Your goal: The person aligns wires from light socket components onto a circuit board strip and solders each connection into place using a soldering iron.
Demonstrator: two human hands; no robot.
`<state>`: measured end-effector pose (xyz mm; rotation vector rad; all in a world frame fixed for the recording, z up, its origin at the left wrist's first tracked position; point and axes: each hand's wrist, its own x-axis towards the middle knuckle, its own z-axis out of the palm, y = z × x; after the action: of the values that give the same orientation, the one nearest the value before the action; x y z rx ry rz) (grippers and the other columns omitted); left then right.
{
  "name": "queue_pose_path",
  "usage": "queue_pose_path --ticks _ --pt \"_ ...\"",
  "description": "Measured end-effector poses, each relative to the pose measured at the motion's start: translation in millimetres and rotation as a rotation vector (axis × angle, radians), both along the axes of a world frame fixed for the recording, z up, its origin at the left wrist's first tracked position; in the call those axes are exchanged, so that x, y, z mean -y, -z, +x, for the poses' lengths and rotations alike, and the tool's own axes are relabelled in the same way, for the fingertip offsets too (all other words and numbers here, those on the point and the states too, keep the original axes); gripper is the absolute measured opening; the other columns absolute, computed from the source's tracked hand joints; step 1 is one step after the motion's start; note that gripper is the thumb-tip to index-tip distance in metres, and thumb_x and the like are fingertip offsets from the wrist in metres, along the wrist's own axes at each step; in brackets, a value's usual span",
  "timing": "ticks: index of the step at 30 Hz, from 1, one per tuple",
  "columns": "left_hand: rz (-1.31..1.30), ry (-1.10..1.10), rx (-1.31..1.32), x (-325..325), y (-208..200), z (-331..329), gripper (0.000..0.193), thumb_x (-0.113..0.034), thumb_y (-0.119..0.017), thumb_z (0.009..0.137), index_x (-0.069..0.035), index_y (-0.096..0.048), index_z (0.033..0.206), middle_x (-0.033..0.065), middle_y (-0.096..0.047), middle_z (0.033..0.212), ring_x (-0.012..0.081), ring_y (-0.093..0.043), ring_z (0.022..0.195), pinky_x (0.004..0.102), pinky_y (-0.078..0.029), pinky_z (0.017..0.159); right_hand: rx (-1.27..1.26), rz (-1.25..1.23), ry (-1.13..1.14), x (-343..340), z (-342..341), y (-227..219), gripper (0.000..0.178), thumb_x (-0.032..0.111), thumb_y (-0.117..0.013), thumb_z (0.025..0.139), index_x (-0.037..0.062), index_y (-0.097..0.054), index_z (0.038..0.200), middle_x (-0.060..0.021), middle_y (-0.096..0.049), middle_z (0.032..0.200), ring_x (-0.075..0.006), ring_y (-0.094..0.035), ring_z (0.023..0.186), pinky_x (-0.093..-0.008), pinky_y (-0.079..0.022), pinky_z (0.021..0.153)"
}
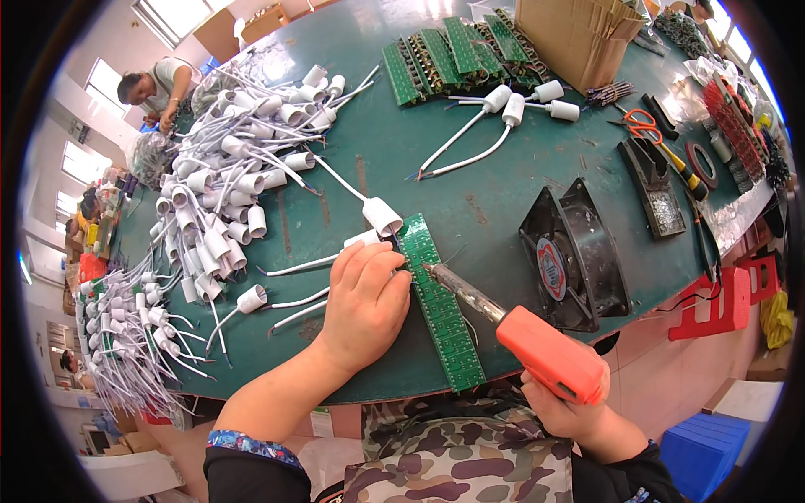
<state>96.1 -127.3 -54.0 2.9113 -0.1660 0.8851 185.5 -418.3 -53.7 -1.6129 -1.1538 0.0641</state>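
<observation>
A long green circuit board (442, 314) lies lengthwise before me near the table's front edge. At its upper left edge the fingers of my left hand (365, 306) are pinched together; what they grip is hidden. White cylindrical housings with white cables lie about that hand: one housing (381, 216) at the board's far end, another (362, 238) partly covered by the fingers, and a third (251, 298) to the left. My right hand (570, 409) is wrapped round a red soldering gun (549, 352). Its metal tip points at the board, close to the left fingertips; contact cannot be made out.
A big pile of cabled white housings (239, 180) covers the table's left. A black fan (574, 256) stands right of the board. Farther back are stacked circuit boards (453, 54), a cardboard box (579, 38), orange-handled scissors (641, 123) and a black holder (651, 184). Another person (163, 88) works far left.
</observation>
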Motion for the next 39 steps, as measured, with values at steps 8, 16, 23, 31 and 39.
queue_pose_path --ticks 8,16,23,31,39 --pt "-0.033 0.004 -0.004 1.8 -4.7 0.2 0.027 0.002 -0.075 0.071 -0.001 -0.065 0.096 0.0133 -0.061 0.112 0.0352 -0.061 0.112 0.0547 -0.047 0.100 0.002 0.033 0.013 2.0 -1.8 4.4 0.053 0.006 -0.084 0.078 -0.0108 -0.059 0.122 -0.0212 -0.073 0.106 -0.0315 -0.075 0.086 -0.0381 -0.060 0.080" --pt "-0.122 0.074 -0.012 -3.5 -5.8 -1.2 0.026 0.001 -0.076 0.074 -0.001 -0.064 0.097 0.0159 -0.060 0.114 0.0389 -0.061 0.110 0.0518 -0.049 0.095 -0.027 0.021 0.013 2.7 -2.5 2.9 0.050 0.006 -0.083 0.080 -0.0106 -0.059 0.121 -0.0188 -0.073 0.103 -0.0263 -0.074 0.083 -0.0355 -0.059 0.079" --pt "-0.136 0.083 0.005 -5.7 -4.5 -1.8 0.025 0.001 -0.077 0.073 -0.001 -0.062 0.093 0.0154 -0.061 0.112 0.0387 -0.062 0.108 0.0505 -0.050 0.093 -0.081 0.003 -0.009 1.2 -3.4 4.2 0.052 0.005 -0.083 0.080 -0.0121 -0.059 0.123 -0.0189 -0.073 0.102 -0.0251 -0.073 0.082 -0.0340 -0.059 0.077" --pt "-0.091 0.049 0.033 -2.8 -3.3 0.7 0.022 0.001 -0.075 0.072 -0.002 -0.061 0.089 0.0132 -0.062 0.109 0.0364 -0.063 0.106 0.0501 -0.050 0.092 -0.004 -0.006 -0.011 -4.7 -0.2 6.2 0.051 0.005 -0.083 0.081 -0.0129 -0.059 0.122 -0.0210 -0.073 0.105 -0.0277 -0.075 0.086 -0.0360 -0.060 0.078" --pt "-0.081 0.047 0.037 -2.0 -2.8 2.6 0.022 0.001 -0.075 0.071 -0.003 -0.059 0.086 0.0129 -0.062 0.107 0.0352 -0.063 0.105 0.0499 -0.050 0.092 0.028 0.007 -0.013 -8.7 0.9 7.1 0.050 0.005 -0.083 0.081 -0.0122 -0.059 0.122 -0.0218 -0.072 0.105 -0.0291 -0.074 0.085 -0.0365 -0.060 0.077"
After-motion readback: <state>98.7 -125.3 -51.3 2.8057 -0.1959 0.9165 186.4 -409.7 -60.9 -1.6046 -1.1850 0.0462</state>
